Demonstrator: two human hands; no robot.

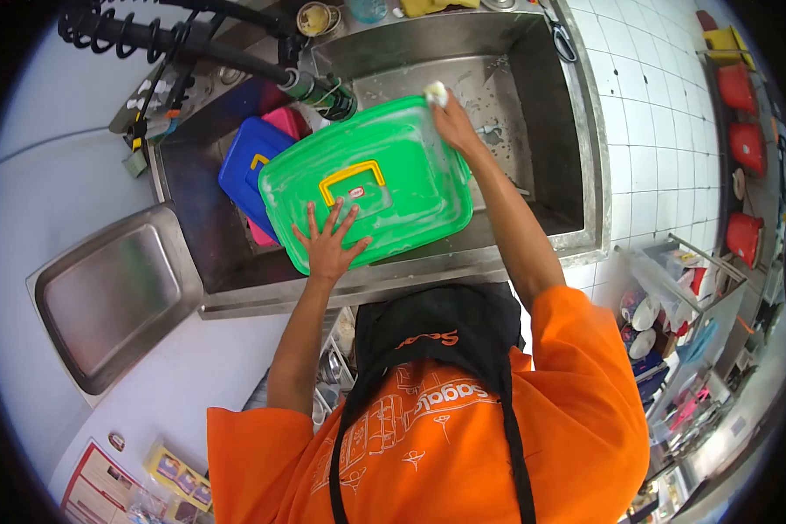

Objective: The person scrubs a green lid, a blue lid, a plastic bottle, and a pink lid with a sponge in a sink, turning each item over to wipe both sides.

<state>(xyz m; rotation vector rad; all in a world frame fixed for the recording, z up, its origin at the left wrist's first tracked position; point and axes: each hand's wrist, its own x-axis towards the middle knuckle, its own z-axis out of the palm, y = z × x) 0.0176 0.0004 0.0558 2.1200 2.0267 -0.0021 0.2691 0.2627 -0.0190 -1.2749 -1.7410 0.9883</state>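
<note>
A person in an orange shirt [576, 393] and black apron [441, 319] stands at a steel sink [591, 131], both hands on a green lid [415, 162] streaked with whitish film. The left hand [330, 249] lies palm down with fingers spread wide on the lid's near left part, gripping nothing, its fingertips just beside the yellow handle [375, 168]. The right hand [452, 122], fingers curled, grasps a pale pad [437, 92] at the lid's far right corner. The lid sits slantwise over the sink's middle, its near edge by the near rim. Partly beneath it, to the left, are a blue lid [243, 170] and something pink [285, 122]. The tap nozzle [332, 100] hangs by the lid's far edge. On the far ledge stand a cup [317, 19] and a yellow cloth [432, 5].
</note>
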